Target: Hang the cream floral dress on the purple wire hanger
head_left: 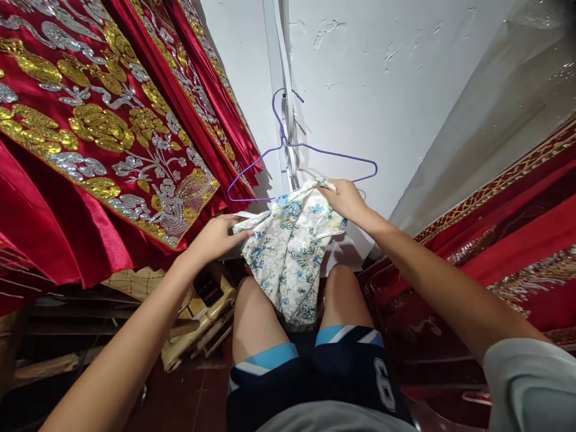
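Observation:
A small white garment [290,252] with blue and yellow flowers hangs down between my two hands, over my knees. At its upper left edge my left hand [220,237] is closed, thumb and fingers pinching the cloth. My right hand [345,197] grips the upper right edge, with fingers closed on the fabric. Just above the garment a purple wire hanger [330,151] hangs by its hook against the wall. The garment's top overlaps part of the hanger's lower bar, and whether they are joined cannot be seen.
Red cloths with gold and silver sequins [103,126] hang at the left. More red trimmed fabric [508,240] is at the right. Below my left arm are a bamboo piece [198,336] and a dark phone [207,288]. A white strap [284,54] runs down the pale wall [360,72].

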Demonstrator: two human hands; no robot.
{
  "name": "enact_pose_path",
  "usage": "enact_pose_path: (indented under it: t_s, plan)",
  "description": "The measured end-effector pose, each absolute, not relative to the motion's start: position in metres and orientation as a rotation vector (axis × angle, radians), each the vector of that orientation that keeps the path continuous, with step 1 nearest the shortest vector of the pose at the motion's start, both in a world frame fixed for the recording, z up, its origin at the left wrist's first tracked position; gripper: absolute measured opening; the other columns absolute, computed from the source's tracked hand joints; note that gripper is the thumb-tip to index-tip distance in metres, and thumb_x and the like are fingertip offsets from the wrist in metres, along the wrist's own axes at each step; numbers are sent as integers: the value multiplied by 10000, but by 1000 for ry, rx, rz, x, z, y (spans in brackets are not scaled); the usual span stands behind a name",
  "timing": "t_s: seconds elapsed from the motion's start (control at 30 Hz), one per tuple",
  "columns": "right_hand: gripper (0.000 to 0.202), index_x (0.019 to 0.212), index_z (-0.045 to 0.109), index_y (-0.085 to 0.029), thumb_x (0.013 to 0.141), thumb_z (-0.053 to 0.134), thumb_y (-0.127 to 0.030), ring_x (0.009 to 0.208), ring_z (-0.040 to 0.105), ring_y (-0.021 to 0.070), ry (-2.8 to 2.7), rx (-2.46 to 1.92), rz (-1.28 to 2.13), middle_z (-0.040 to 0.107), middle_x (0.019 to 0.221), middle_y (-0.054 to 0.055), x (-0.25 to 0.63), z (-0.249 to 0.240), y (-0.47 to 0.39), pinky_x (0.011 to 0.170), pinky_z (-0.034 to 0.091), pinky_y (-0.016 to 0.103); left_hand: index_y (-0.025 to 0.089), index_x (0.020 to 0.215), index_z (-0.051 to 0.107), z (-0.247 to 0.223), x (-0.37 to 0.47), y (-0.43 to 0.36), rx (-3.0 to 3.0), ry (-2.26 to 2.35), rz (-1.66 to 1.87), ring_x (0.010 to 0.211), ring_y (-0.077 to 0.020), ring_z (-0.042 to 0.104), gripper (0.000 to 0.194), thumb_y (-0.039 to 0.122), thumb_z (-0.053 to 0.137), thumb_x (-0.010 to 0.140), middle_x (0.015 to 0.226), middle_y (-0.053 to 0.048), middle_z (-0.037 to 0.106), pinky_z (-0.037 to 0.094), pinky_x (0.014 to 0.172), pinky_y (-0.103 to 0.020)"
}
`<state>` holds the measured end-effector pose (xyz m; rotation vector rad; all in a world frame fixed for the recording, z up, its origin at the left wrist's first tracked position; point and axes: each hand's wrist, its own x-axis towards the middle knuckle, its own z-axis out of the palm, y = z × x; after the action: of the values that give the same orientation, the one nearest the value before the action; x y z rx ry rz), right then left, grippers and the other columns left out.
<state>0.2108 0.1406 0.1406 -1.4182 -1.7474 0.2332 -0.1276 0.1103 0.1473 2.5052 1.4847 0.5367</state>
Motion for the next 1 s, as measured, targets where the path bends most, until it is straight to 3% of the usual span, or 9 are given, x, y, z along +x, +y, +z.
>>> enact_pose_path:
  t_s: [0.07, 0.13, 0.27, 0.5, 0.67, 0.77, 0.87, 0.93, 1.0]
  plan:
    - [398, 552, 373, -224, 849, 555, -416, 539, 333, 131, -1711, -1451, 220, 367, 526, -30, 216, 139, 135, 551, 245, 290, 160, 869, 747, 153, -130, 113, 2456, 1573, 601, 930, -279, 665, 471, 580, 538, 819, 1066, -105, 736, 485, 839, -327]
    - [368, 537, 359, -228, 819, 556, -361, 537, 313, 123, -1655, -1433, 218, 322, 523, -37, 220, 143, 128, 542, 237, 287, 150, 824, 735, 151, -130, 118, 2351, 1669, 546, 793, -247, 644, 486, 595, 544, 791, 883, -76, 737, 463, 713, -299]
    - [334, 500, 353, -237, 764, 554, -274, 536, 295, 119, -1587, -1381, 250, 268, 521, -40, 222, 150, 121, 533, 254, 287, 161, 701, 684, 137, -125, 132, 2173, 1729, 382, 602, -190, 543, 438, 593, 611, 702, 595, -17, 602, 368, 565, -273]
    - [387, 484, 315, -255, 747, 593, -202, 533, 302, 132, -1518, -1384, 266, 233, 506, -40, 218, 149, 125, 539, 318, 300, 194, 665, 521, 151, -111, 123, 2404, 1789, 1010, 759, -229, 563, 129, 281, 617, 673, 881, -97, 640, 399, 681, -314]
    - [404, 496, 302, -247, 766, 602, -243, 491, 272, 114, -1507, -1263, 392, 259, 474, -41, 208, 139, 115, 468, 235, 285, 198, 701, 476, 175, -99, 130, 2419, 1586, 1186, 659, -172, 487, 75, 172, 544, 682, 725, -30, 559, 391, 661, -294]
    - [308, 542, 440, -218, 811, 576, -279, 513, 352, 124, -1521, -1221, 377, 371, 508, -30, 203, 132, 104, 492, 277, 278, 192, 854, 548, 179, -99, 146, 2319, 1417, 1272, 650, -161, 486, 146, 175, 526, 710, 723, -14, 560, 401, 649, -279]
    - [140, 872, 659, -195, 830, 599, -314, 613, 501, 162, -1555, -1148, 287, 594, 713, 10, 214, 131, 100, 562, 383, 294, 185, 1050, 590, 178, -101, 155, 2321, 1270, 1353, 761, -175, 551, 308, 194, 495, 758, 859, -40, 626, 436, 717, -283]
    - [427, 1221, 599, -204, 818, 645, -337, 698, 567, 192, -1521, -1119, 200, 663, 914, 57, 231, 134, 104, 624, 442, 329, 183, 1051, 624, 175, -101, 155, 2344, 1222, 1387, 850, -189, 582, 299, 228, 460, 805, 940, -52, 658, 450, 783, -292]
    - [689, 1421, 438, -206, 800, 687, -369, 781, 601, 223, -1483, -1133, 118, 661, 1035, 97, 251, 139, 115, 696, 478, 376, 182, 1006, 648, 173, -100, 151, 2320, 1202, 1417, 904, -199, 595, 283, 271, 437, 839, 978, -52, 677, 456, 817, -297]
